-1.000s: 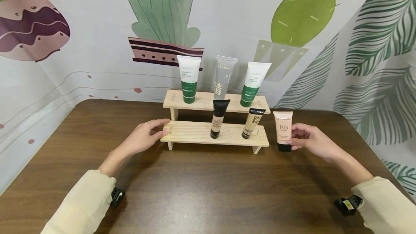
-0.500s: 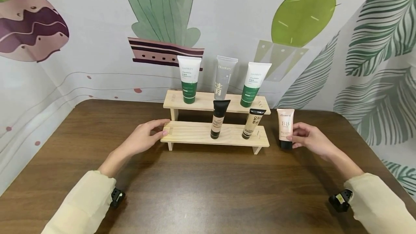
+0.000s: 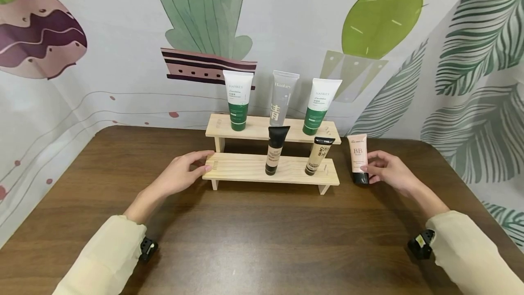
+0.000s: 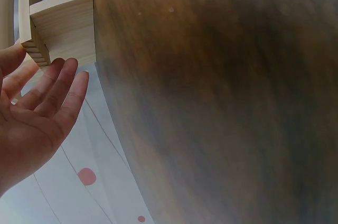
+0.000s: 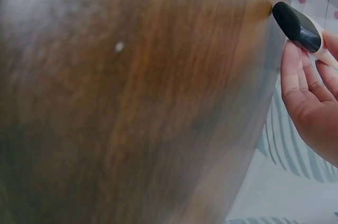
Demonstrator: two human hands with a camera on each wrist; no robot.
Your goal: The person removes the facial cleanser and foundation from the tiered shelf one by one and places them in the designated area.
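Observation:
My right hand (image 3: 390, 173) holds a pink BB cream tube (image 3: 358, 157) by its lower side, black cap (image 5: 297, 27) down and slightly tilted. Whether the cap touches the table I cannot tell. At the left end of a two-tier wooden display stand (image 3: 241, 167), my left hand (image 3: 179, 175) grips the lower shelf, thumb at the front and index finger at the back corner. On that shelf stand a black-capped beige tube (image 3: 274, 151) and a smaller beige tube (image 3: 317, 157). The upper tier carries two white-and-green tubes, left (image 3: 238, 101) and right (image 3: 320, 106), with a grey tube (image 3: 282, 97) between.
The brown wooden table (image 3: 262, 240) extends in front of the stand. Close behind it hangs a cloth backdrop (image 3: 131, 58) printed with cacti and leaves. Black wrist cameras sit at the left cuff (image 3: 148, 248) and right cuff (image 3: 421, 244).
The right hand has moved slightly away from the person with the BB cream tube, which now leans a little to the left. The left hand and the stand have stayed put.

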